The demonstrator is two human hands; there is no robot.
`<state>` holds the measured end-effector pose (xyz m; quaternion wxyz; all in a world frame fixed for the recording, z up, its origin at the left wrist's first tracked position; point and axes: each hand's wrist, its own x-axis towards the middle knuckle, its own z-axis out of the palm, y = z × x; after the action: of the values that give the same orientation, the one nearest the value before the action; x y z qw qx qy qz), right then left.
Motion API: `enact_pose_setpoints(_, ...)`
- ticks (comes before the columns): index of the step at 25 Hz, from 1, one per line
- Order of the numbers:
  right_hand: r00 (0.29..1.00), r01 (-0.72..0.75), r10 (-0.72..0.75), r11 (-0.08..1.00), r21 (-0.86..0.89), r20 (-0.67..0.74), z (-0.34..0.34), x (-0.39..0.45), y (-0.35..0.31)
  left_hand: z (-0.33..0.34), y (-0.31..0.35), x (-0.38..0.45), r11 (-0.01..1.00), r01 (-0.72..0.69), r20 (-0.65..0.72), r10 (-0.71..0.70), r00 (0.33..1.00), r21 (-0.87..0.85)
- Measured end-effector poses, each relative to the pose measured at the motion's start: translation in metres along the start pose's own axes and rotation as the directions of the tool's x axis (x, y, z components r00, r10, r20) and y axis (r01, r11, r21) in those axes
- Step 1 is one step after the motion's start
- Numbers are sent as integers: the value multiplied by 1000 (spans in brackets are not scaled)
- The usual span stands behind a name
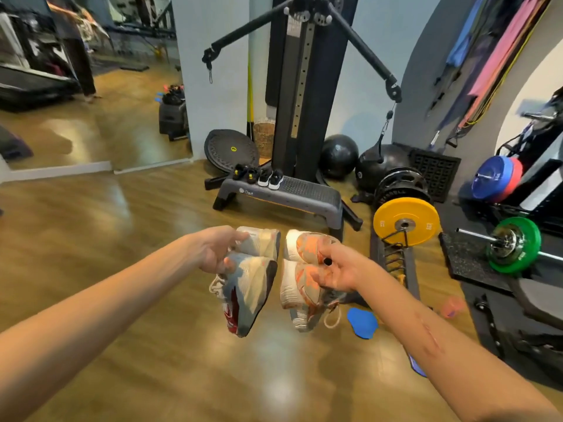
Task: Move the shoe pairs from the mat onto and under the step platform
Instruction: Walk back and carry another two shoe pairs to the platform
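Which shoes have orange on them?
The pair in the right hand, the orange and white shoes. The left hand holds grey and red shoes, and the two pairs on the step platform are black.

"The A…" partly legible on the step platform (286, 198) front edge; other markings unreadable.

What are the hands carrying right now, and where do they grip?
The left hand holds a pair of grey-and-red sneakers at the heel end. The right hand holds a pair of white-and-orange sneakers, also by the heels, toes hanging down.
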<state>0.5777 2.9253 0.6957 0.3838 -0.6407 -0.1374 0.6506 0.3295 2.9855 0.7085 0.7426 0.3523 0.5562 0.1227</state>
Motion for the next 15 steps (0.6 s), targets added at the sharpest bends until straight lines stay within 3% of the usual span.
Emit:
enact_pose_setpoints(3,999,-36,36,999,0,32,-2,59,-48,-12,56,57,984,2,-21,1,1000,176)
enact_pose_setpoints(6,1000,-1,2,991,-133,12,1,126,-100,-35,116,130,939,-16,-49,35,998,344)
enact_pose_setpoints(9,999,-38,31,978,-206,-38,13,184,-159,-58,183,196,859,-28,-60,68,996,511)
enact_pose_setpoints(13,1000,1,-7,960,-280,-22,13,251,-234,-74,282,268,769,-58,27,53,998,637)
enact_pose_setpoints(15,999,-37,34,929,-368,-16,8,288,-265,-74,328,307,665,-65,37,56,998,744)
